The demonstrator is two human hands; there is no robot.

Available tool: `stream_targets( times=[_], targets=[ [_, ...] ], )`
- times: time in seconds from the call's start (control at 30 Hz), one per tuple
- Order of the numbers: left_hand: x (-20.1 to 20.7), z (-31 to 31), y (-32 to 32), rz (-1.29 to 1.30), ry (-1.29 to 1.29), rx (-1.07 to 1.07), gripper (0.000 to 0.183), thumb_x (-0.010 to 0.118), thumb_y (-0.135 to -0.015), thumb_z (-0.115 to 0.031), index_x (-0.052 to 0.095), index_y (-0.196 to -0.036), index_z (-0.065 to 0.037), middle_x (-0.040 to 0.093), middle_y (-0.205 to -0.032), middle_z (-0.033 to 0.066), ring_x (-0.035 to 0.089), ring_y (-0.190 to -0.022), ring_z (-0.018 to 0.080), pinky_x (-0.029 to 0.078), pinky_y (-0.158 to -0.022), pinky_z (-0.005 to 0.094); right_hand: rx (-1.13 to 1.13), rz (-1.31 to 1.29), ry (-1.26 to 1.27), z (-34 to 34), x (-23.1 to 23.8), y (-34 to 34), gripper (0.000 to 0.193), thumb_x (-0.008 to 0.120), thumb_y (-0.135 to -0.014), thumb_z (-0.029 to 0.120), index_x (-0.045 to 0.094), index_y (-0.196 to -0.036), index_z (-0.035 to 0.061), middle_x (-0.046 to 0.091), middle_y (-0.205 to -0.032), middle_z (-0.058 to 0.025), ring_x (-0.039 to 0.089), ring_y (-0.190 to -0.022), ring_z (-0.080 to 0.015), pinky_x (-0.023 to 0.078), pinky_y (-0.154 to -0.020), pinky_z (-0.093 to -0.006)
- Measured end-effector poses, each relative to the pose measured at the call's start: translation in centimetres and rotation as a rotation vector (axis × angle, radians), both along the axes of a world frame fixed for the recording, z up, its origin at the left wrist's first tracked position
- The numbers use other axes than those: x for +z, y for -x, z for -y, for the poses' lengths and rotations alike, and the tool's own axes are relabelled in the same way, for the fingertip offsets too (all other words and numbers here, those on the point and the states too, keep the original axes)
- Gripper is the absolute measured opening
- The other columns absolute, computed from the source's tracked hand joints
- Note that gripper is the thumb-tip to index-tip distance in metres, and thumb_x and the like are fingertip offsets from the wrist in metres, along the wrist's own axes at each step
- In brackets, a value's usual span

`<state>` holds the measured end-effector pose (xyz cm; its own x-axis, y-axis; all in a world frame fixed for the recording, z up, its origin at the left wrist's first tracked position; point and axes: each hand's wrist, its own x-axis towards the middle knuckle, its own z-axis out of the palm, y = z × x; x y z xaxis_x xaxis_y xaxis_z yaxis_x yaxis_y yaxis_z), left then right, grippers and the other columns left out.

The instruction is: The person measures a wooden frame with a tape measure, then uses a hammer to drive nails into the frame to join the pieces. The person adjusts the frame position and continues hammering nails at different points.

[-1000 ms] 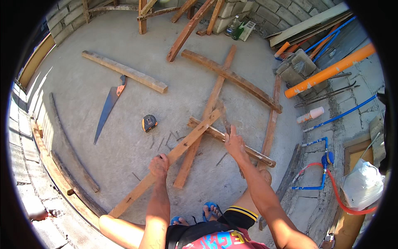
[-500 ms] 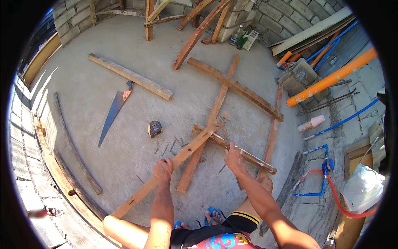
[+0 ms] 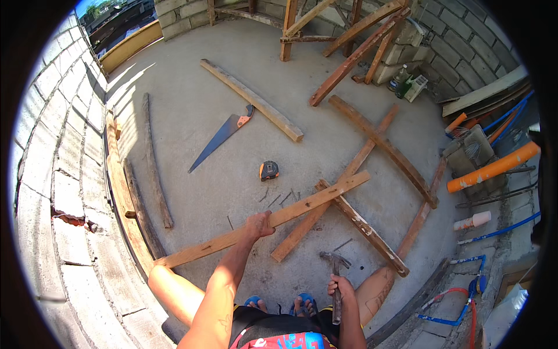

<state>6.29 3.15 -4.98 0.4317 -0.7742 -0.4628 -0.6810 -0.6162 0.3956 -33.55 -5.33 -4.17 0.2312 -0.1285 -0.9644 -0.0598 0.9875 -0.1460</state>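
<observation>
Left fingers (image 3: 268,224) clasp a board (image 3: 311,203), apparently steadying it; right fingers (image 3: 332,285) grip a hammer (image 3: 336,269), head just beyond them, seemingly at rest.

A green bottle (image 3: 403,88) sits near an orange pipe (image 3: 494,167) and blue piping (image 3: 449,319).

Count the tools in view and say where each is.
3: the hammer in the right hand, the saw and the tape measure both on the floor.
</observation>
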Motion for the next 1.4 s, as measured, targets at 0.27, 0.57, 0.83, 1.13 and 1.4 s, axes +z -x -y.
stream_targets(
  times=[0.27,0.57,0.83,1.13,1.4],
  targets=[
    [11.8,5.3,-1.7,-0.133,0.378,-0.117,0.065,0.078,-0.068,-0.033,0.055,-0.123,-0.008,0.071,-0.097,0.0187,0.068,-0.094,0.0392,0.053,-0.083,0.0477,0.220,0.013,0.353,0.4,3.6,-0.4,0.015,0.067,-0.090,0.011,0.054,-0.092,0.0040,0.057,-0.069,-0.0059,0.049,-0.046,-0.0124,0.046,-0.044,-0.0293],
    [0.9,0.8,2.0,0.033,0.012,-0.074,0.077,0.081,-0.069,-0.047,0.054,-0.134,-0.016,0.070,-0.111,0.0161,0.067,-0.105,0.0341,0.052,-0.090,0.0455,0.245,0.540,0.730,3.3,17.7,-0.7,0.044,0.060,-0.091,0.017,0.050,-0.132,0.0025,0.064,-0.088,-0.0148,0.067,-0.070,-0.0242,0.057,-0.068,-0.0435],
    [-1.4,1.5,2.5,-0.017,0.264,0.372,0.061,0.050,-0.091,-0.062,0.067,-0.118,-0.009,0.067,-0.118,0.0193,0.064,-0.109,0.0347,0.050,-0.092,0.0465,0.841,-0.312,1.816,9.9,17.3,-8.0,0.031,0.077,-0.086,0.037,0.066,-0.093,0.0077,0.050,-0.073,0.0012,0.048,-0.062,-0.0155,0.047,-0.070,-0.0346],
    [-2.6,2.3,3.8,0.141,0.367,0.546,0.052,0.046,-0.099,-0.045,0.072,-0.079,-0.003,0.068,-0.073,0.0222,0.068,-0.072,0.0423,0.052,-0.070,0.0501,-0.546,0.568,1.007,16.6,12.2,-18.6,0.037,0.061,-0.094,0.030,0.039,-0.067,0.0159,0.036,-0.055,0.0025,0.033,-0.042,-0.0119,0.036,-0.050,-0.0340],
    [-3.3,3.3,3.1,0.164,0.366,0.562,0.046,0.050,-0.098,-0.040,0.068,-0.074,-0.004,0.067,-0.070,0.0220,0.067,-0.066,0.0425,0.051,-0.064,0.0512,-0.680,0.144,0.772,22.0,8.0,-21.5,0.027,0.058,-0.085,0.020,0.036,-0.070,0.0180,0.032,-0.056,0.0028,0.029,-0.042,-0.0123,0.031,-0.045,-0.0350]
  ],
)
